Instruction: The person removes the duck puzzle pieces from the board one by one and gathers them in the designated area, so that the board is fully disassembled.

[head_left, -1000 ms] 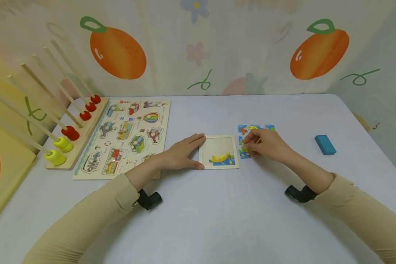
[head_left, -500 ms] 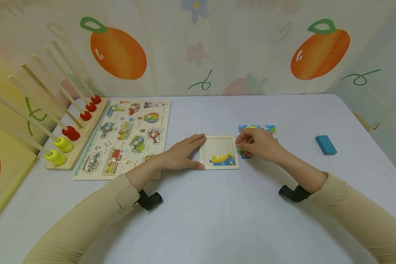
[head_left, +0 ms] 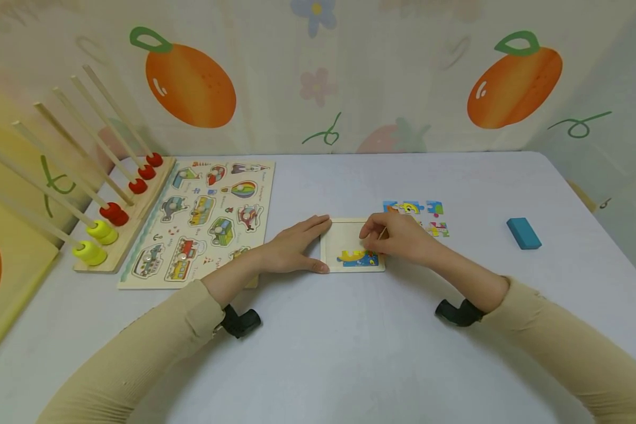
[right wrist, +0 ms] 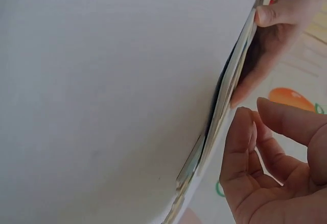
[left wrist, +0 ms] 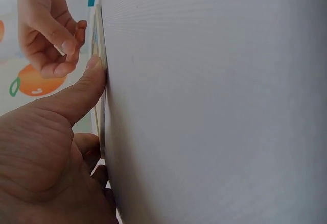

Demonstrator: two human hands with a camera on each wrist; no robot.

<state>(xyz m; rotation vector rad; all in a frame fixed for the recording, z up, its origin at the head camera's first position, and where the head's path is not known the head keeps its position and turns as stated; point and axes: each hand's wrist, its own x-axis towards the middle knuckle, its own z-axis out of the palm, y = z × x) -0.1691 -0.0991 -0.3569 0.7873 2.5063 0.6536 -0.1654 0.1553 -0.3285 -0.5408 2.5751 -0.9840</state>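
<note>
A small square wooden puzzle frame [head_left: 347,271] lies on the table in the head view, with joined yellow and blue puzzle pieces [head_left: 359,258] in its near right part. My left hand [head_left: 291,244] steadies its left side, fingers extended towards the far corner and thumb [left wrist: 92,76] at the near one. Over the frame's right side, my right hand [head_left: 394,237] pinches a small puzzle piece [left wrist: 61,52] between thumb and fingertips; its picture is hidden. Just right of the frame, several loose puzzle pieces [head_left: 436,207] lie partly behind that hand.
On the left lies a vehicle peg puzzle board [head_left: 230,203], beside a wooden rack [head_left: 119,235] with upright pegs and red and yellow beads. A teal block [head_left: 523,233] lies at the right. A printed curtain [head_left: 371,76] hangs behind the table.
My right hand has moved left from the loose pieces to over the frame, carrying a puzzle piece, and more loose pieces now show behind it. My left hand has stayed at the frame.
</note>
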